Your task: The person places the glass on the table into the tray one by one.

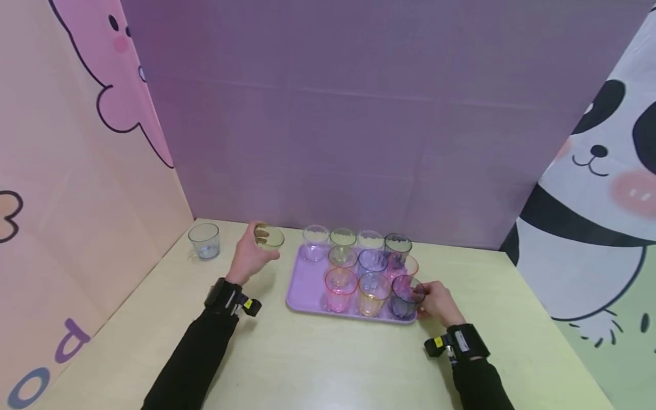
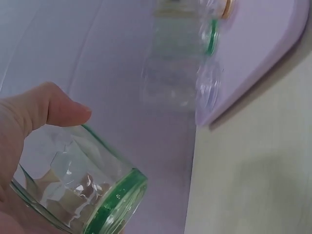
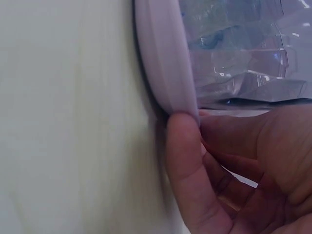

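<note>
My left hand (image 1: 249, 257) grips a clear drinking glass with a green tint (image 1: 270, 238), near the back of the table and left of the tray. In the left wrist view the thumb lies along one side of this glass (image 2: 73, 175), whose thick green base faces right. A purple tray (image 1: 301, 290) bears several clear and tinted glasses in rows. At the tray's front right corner, my right hand (image 1: 438, 302) pinches the rim (image 3: 168, 63) between thumb and fingers, right beside a dark grey glass (image 1: 405, 304).
A pale blue glass (image 1: 205, 242) stands alone at the table's back left. On the tray are a pink glass (image 1: 340, 293), a yellow glass (image 1: 373, 296) and others close behind them. A purple wall cloth (image 1: 328, 142) rises behind the pale wooden table (image 1: 318, 364).
</note>
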A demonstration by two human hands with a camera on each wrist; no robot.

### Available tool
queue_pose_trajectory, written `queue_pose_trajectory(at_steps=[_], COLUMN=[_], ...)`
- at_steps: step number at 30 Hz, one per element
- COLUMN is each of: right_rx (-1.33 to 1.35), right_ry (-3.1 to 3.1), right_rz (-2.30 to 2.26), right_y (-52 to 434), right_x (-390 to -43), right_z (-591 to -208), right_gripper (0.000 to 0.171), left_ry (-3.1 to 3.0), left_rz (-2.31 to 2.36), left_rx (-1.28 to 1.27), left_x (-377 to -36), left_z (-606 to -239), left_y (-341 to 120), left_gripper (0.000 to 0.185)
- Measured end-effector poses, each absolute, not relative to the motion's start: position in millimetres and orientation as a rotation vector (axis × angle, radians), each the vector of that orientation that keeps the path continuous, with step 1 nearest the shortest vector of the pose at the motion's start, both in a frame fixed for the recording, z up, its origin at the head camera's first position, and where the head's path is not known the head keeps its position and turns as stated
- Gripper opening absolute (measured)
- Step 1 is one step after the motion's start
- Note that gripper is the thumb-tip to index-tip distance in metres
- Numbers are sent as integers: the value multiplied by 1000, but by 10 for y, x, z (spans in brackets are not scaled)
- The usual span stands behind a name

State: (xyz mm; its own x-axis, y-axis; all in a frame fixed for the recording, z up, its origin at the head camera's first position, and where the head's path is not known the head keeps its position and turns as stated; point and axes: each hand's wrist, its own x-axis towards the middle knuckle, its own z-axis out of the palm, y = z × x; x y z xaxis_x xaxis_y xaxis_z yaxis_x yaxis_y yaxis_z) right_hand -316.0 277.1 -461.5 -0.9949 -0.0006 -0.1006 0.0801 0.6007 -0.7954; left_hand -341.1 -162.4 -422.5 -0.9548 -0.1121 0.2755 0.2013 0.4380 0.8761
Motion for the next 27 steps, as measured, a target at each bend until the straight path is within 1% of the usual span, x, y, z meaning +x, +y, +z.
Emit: queue_pose_trajectory(at_steps=[6, 12, 17, 21, 24, 27], right_rx=[74, 81, 77, 68, 62, 67], right_ry=[2730, 2724, 2733, 2726, 2727, 2728], right_rz=[-1372, -1396, -1390, -1403, -1400, -1397], right_y=[2781, 2775, 2779, 2777, 2778, 2777], right_x=[-3168, -3156, -3162, -3164, -3160, -3163], right_z=[-4639, -4636, -4646, -4654, -4663, -4667], right_gripper=[22, 22, 21, 15, 15, 15], left_ry=[-2491, -2529, -2587, -2612, -2642, -2673], left_rz=[-1502, -1537, -1450, -1408, -1400, -1407], left_rx=[-178, -190, -197, -162, -146, -131], left_x=[-3430, -3488, -3512, -3506, -3488, -3471], left_z=[-4257, -4303, -4387, -4457, -4473, -4464], left_y=[-1334, -1158, -1055, -1003, -962, -919], left_gripper=[76, 73, 74, 77, 82, 83])
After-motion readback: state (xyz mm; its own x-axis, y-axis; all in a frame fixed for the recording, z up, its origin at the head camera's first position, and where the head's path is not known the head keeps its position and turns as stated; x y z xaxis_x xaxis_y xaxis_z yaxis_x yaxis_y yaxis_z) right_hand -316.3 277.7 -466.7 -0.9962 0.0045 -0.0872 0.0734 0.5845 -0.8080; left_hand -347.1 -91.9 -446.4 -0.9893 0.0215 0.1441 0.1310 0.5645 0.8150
